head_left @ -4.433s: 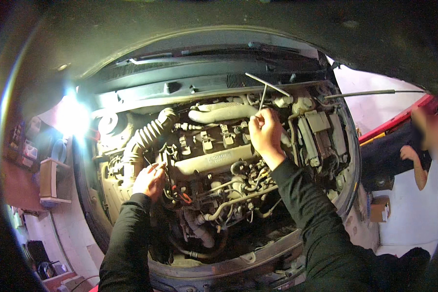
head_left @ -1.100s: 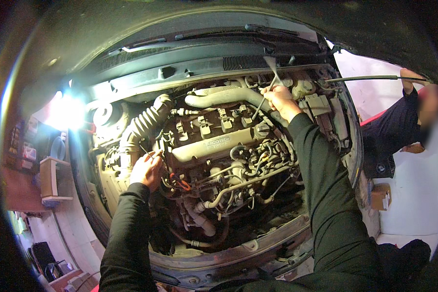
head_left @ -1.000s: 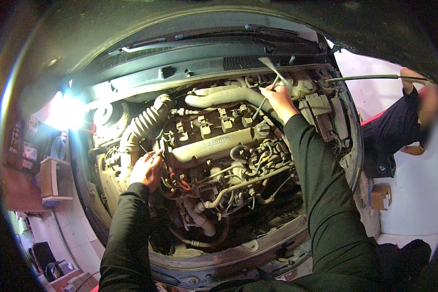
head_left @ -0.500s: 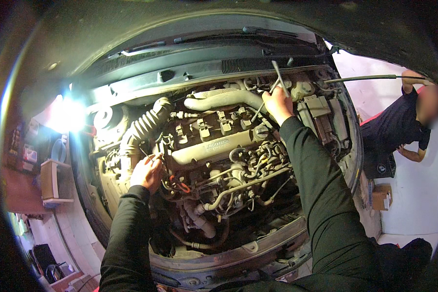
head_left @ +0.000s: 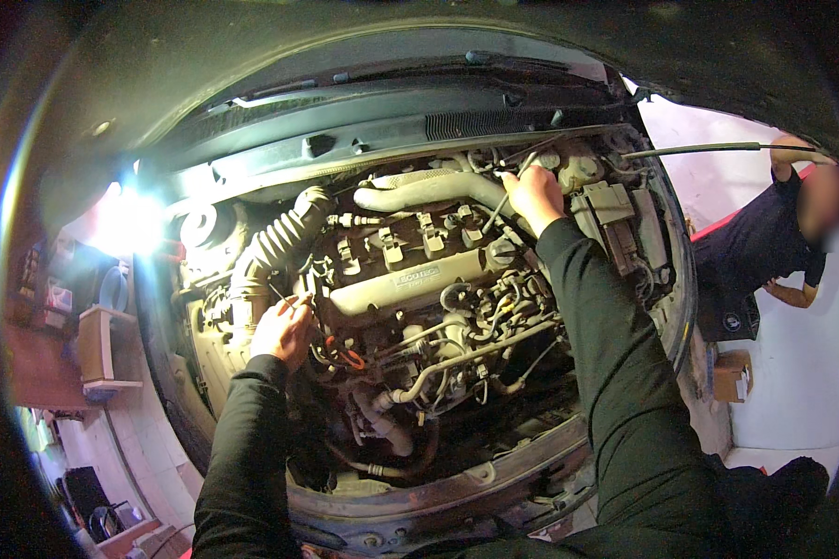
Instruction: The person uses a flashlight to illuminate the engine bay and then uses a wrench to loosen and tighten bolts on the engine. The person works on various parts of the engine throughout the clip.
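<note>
My right hand (head_left: 534, 197) is closed around a metal T-handle wrench (head_left: 496, 215) over the far right of the engine. The wrench's thin shaft slants down past my fingers toward the engine, beside the large pale air pipe (head_left: 438, 193). Part of its handle shows above my knuckles; the tip is hard to make out. My left hand (head_left: 284, 331) is closed at the left end of the engine, fingertips pinched near the ribbed intake hose (head_left: 268, 242). What the fingertips hold is too small to name. Between my hands lies the long engine cover (head_left: 405, 287), with several ignition coils (head_left: 389, 245) behind it.
A bright lamp (head_left: 130, 219) shines at the left. The battery box (head_left: 606, 210) sits right of my right hand. A hood prop rod (head_left: 694, 149) crosses at the upper right. Another person (head_left: 764, 224) stands beyond the right fender, one hand raised near the rod. A cardboard box (head_left: 732, 376) is below.
The wrench handle above my right hand has turned and now lies lower, less of it showing. My left hand has barely moved.
</note>
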### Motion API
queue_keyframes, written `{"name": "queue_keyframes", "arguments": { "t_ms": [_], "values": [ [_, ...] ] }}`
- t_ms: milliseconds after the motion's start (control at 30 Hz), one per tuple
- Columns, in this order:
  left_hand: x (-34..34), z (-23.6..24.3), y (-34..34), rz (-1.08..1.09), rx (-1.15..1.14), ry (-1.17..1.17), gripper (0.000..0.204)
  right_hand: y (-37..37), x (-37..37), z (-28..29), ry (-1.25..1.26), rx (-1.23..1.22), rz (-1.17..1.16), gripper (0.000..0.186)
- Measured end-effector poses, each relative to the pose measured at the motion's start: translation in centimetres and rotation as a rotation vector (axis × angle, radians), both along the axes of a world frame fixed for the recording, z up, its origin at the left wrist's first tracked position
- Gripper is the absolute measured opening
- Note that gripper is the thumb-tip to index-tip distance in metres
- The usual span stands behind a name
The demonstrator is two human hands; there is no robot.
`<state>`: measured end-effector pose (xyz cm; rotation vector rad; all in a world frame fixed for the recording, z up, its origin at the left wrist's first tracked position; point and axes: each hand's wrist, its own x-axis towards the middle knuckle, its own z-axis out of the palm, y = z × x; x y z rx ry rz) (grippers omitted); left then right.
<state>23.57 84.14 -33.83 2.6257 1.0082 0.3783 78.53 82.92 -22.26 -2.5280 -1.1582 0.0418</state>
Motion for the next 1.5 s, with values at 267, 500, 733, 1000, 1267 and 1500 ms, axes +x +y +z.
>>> {"name": "queue_keyframes", "arguments": {
  "t_ms": [267,500,733,1000,1267,1500],
  "values": [
    [0.1,-0.2,-0.1,-0.028,0.102,0.036,0.044,0.6,2.3,-1.8,0.268,0.174,0.249,0.035],
    [0.5,1.2,-0.4,0.018,-0.029,0.067,0.034,0.3,0.9,-2.4,0.176,0.178,0.144,0.050],
    [0.5,1.1,-0.2,-0.018,0.028,0.014,0.032,0.5,0.5,-1.5,0.212,0.154,0.128,0.051],
    [0.5,0.9,-0.3,0.006,0.025,0.027,0.030,1.0,1.5,-2.7,0.088,0.169,0.143,0.048],
    [0.1,-0.4,0.2,0.015,0.018,0.062,0.036,0.2,0.3,-1.2,0.099,0.356,0.184,0.043],
    [0.6,1.3,-0.3,-0.020,0.029,0.046,0.035,0.4,-2.1,-0.5,0.076,0.376,0.294,0.046]
  ]
}}
